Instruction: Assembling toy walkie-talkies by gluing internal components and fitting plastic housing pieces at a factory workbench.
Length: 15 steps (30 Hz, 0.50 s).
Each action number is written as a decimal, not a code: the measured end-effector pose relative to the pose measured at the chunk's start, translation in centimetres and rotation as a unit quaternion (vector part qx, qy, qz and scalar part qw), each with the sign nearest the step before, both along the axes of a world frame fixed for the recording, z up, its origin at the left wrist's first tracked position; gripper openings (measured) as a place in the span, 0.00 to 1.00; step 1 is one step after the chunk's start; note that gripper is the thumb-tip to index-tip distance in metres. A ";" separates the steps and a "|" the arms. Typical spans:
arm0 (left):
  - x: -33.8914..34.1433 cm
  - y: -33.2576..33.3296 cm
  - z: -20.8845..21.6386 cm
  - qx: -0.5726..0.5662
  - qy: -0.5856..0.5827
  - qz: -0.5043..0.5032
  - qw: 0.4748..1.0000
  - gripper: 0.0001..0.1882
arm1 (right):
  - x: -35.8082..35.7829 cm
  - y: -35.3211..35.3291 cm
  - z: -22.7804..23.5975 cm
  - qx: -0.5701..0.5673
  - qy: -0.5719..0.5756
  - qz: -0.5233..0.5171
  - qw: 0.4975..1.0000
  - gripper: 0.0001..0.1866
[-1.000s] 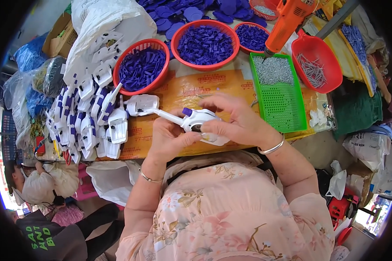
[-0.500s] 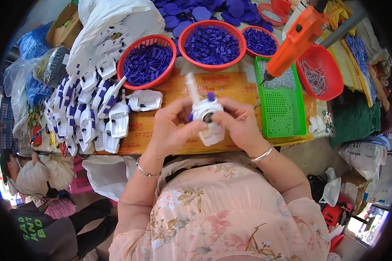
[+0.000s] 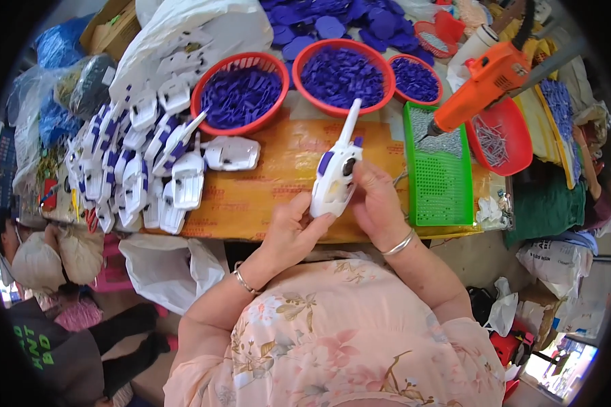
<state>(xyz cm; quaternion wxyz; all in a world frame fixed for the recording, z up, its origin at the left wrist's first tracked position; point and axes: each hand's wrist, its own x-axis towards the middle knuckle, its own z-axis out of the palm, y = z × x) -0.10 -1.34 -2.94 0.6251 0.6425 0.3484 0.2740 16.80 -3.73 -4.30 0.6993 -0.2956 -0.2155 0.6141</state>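
Observation:
A white toy walkie-talkie (image 3: 334, 183) with a long antenna, purple side pieces and a round black part is held above the table, its antenna pointing away from me. My left hand (image 3: 293, 227) grips its lower end, with the thumb across the bottom edge. My right hand (image 3: 380, 207) closes on its right side, the thumb beside the round black part; the other fingers are partly hidden. To the left lies a pile of similar white housings (image 3: 134, 183), many with purple sides, and one separate white half shell (image 3: 232, 154) lies nearer my hands.
Red baskets (image 3: 275, 121) of small purple parts stand at the back. On the right are a green tray (image 3: 441, 197) with small metal screws, a red bin (image 3: 523, 159) of metal pins and a hanging orange electric screwdriver (image 3: 482, 80). Another person's legs (image 3: 125, 339) show at lower left.
The walkie-talkie has turned to show its front and side more clearly, its antenna now steady. Both hands have shifted on it, the left lower down. The whole view has moved slightly.

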 end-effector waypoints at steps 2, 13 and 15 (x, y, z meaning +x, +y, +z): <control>-0.3 0.8 0.1 0.003 0.017 -0.015 1.000 0.11 | -0.2 0.0 0.7 -0.035 -0.048 -0.028 0.998 0.13; 2.8 4.6 4.3 0.031 -0.116 0.072 0.990 0.07 | -1.3 -1.5 0.9 0.017 -0.217 -0.018 0.976 0.18; 2.9 4.9 3.8 0.022 -0.130 0.061 0.989 0.08 | -0.6 -1.9 1.6 0.019 -0.218 -0.026 0.975 0.18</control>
